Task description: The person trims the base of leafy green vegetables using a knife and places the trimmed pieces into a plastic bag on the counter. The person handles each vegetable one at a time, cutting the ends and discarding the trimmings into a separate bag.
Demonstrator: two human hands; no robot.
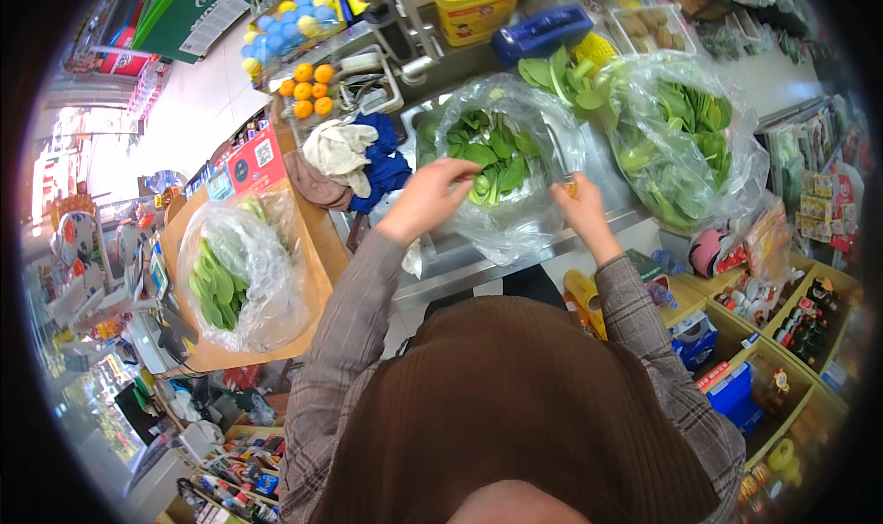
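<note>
Before me a clear plastic bag lies spread open in a metal sink, with loose bok choy leaves inside. My left hand hovers at the bag's left side, close to the leaves. Its thumb and fingers are apart, and nothing shows between them. At the bag's right edge, my right hand is closed around the yellowish handle of a slim tool, apparently a knife. What looks like its blade points away from me over the plastic. To the right, a large clear bag bulges with bok choy.
More bagged bok choy rests on a wooden counter at left. Cloths and oranges lie beyond my left hand. A faucet, a yellow jug and a blue container stand behind the sink. Shelf bins are at right.
</note>
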